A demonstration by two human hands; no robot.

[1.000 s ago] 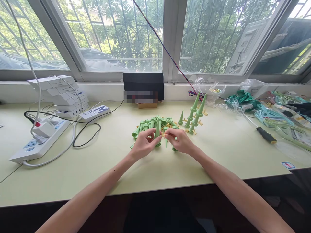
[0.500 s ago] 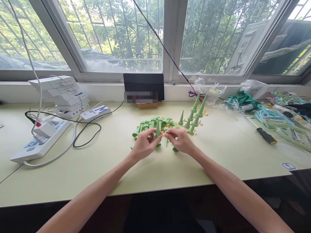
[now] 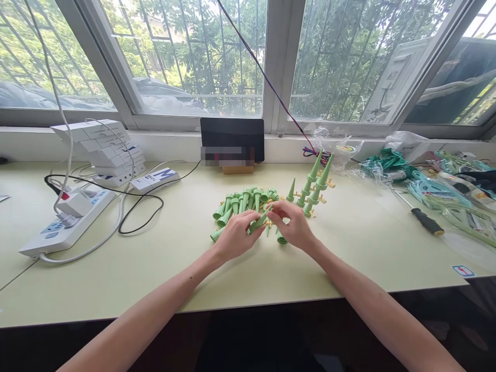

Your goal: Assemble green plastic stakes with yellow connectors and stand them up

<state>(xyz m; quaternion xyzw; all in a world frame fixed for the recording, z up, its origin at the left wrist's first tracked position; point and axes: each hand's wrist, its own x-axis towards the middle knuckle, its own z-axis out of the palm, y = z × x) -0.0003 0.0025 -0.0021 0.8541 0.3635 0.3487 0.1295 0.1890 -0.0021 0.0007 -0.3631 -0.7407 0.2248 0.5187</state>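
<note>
My left hand (image 3: 237,235) grips a green plastic plant-watering spike (image 3: 259,222), its tip tilted up to the right. The fingers of my right hand (image 3: 292,225) are closed at that tip; part of the contact is hidden behind them. Just beyond both hands lies a pile of similar green spikes (image 3: 234,204), with small yellow valve pieces among them. Farther right, stacked green spikes (image 3: 321,181) with yellow valves stand upright in leaning columns, beside a single upright spike (image 3: 291,190).
At left are a white power strip (image 3: 73,222), cables and stacked white boxes (image 3: 112,155). A dark tablet (image 3: 232,139) leans at the back by the window. A screwdriver (image 3: 426,221) and plastic packaging (image 3: 434,191) lie at right.
The spike in my left hand has tipped from upright toward the right. My right hand has moved from the small yellow piece at its side up to its tip.
</note>
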